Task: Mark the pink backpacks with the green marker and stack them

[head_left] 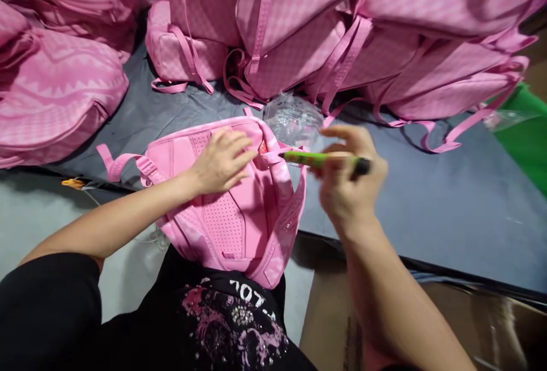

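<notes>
A pink backpack (222, 217) lies tilted at the table's near edge, its padded mesh back panel facing up and its lower end by my lap. My left hand (224, 160) rests over the upper part of that panel, palm down, fingers apart and slightly bent. In my right hand (352, 183) is a slim green pen-shaped tool (305, 158) with black ends, gripped between thumb and fingers. Its dark tip points left at the shoulder strap near the backpack's top, where a small red patch shows. I cannot tell whether the tip touches the fabric. The right hand is blurred.
Pink checked backpacks (294, 35) are piled along the back, straps dangling onto the dark grey table (410, 188). Another pink bag (55, 97) sits at the left. Clear crumpled plastic (293, 117) lies behind my backpack. Cardboard (329, 314) stands below the table; something green (525, 131) is at right.
</notes>
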Tool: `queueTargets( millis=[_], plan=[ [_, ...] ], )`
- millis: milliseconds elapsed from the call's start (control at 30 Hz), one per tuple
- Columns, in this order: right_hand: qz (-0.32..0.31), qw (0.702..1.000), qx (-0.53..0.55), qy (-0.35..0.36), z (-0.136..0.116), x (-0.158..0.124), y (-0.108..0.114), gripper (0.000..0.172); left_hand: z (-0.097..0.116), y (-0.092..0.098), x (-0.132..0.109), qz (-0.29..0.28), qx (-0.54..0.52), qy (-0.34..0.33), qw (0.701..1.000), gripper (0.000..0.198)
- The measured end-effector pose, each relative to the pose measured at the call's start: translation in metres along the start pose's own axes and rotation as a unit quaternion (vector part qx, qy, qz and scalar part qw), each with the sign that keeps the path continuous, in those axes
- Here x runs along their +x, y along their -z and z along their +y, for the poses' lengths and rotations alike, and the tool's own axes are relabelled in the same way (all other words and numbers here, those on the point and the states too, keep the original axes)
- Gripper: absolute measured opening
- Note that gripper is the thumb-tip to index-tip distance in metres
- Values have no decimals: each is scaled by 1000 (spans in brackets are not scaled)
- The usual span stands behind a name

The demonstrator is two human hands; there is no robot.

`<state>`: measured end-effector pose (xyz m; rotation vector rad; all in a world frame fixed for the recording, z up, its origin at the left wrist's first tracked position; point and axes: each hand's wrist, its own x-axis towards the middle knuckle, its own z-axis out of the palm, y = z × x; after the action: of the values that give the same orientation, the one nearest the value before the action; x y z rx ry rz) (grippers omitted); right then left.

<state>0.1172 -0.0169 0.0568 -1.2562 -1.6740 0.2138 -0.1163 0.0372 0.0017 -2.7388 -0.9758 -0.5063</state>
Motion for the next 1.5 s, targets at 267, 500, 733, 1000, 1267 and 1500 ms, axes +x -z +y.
queueTargets(
  millis=[267,500,733,1000,1267,1500],
  plan=[
    [-40,946,181,-265,16,-76,-4,31,31,-10,33,-106,-32,-48,993,51],
    [99,982,31,-157,29,-97,-38,17,45,-36,0,33,-55,-79,995,27],
    [29,994,-20,-102,38,-100,-43,15,50,-50,-5,125,-29,-73,989,17],
    [26,993,-42,-107,40,-101,-43,18,50,-53,-4,122,-20,-67,990,18],
    [27,989,-61,-133,40,-101,-47,24,50,-53,-4,123,3,-66,990,21],
    [32,987,-43,-151,40,-102,-47,24,49,-52,-4,80,-2,-66,995,26]
  ],
)
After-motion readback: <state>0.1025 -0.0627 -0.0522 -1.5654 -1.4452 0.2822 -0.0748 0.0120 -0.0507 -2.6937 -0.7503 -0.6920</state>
